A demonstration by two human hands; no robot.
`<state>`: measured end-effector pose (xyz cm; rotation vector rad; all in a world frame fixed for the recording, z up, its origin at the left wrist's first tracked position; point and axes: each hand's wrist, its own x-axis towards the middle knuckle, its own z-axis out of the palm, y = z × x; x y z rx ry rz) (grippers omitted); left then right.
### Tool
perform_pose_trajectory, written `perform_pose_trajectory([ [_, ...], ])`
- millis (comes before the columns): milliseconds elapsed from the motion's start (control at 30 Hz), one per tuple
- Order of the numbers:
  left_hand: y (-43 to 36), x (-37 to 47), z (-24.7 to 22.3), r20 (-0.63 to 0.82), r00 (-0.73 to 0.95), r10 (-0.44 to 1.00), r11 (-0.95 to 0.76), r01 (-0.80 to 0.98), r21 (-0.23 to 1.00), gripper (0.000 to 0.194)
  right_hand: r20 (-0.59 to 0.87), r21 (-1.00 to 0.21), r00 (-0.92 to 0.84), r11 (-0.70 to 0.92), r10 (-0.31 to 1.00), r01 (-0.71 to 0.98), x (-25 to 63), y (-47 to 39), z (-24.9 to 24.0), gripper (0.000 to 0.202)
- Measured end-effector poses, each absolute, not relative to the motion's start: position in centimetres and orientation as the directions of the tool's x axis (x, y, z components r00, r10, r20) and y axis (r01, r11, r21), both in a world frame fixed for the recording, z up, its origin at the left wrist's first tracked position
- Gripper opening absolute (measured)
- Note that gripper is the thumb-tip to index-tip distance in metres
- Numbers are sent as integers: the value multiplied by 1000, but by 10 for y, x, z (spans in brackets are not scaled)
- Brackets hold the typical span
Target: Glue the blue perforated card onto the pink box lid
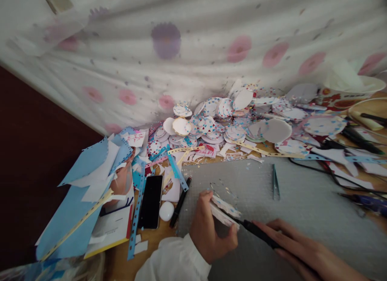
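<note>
My left hand (208, 228) is closed on a small, thick white stack of paper pieces (225, 214) with coloured specks, tilted and seen nearly edge-on. The stack is parted by a dark gap. My right hand (299, 242) grips a slim black-handled tool (260, 232), whose thin dark tip reaches into or against the stack's gap. I cannot make out the kind of tip. Both hands are above a grey cutting mat (248, 176), where small paper scraps lie just beyond the stack. A pair of tweezers (275, 182) rests on the mat beyond my right hand.
Round paper cutouts (223, 119) are heaped along the curtain (196, 63). To the left are a phone (151, 202), a white round case (166, 211), a black pen (180, 202) and blue paper (78, 220). A paper tub (347, 91) and a cable (317, 166) are at right.
</note>
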<state>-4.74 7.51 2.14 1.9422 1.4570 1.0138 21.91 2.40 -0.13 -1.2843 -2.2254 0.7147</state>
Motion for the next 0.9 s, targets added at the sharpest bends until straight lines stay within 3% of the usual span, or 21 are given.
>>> perform_pose_trajectory([
  [267,73,-48,15,306,221,926,-376,601,705,80,160,-670,-407,402,899,625,220,25,4,46],
  [533,73,-45,16,291,191,937,-347,576,740,80,171,-670,-436,428,884,607,209,34,23,46],
  [700,73,-45,15,323,228,918,-395,570,720,82,173,-698,-386,390,906,601,210,25,11,50],
  [900,73,-47,14,318,223,921,-388,583,714,82,148,-716,-331,332,932,614,209,23,8,40],
])
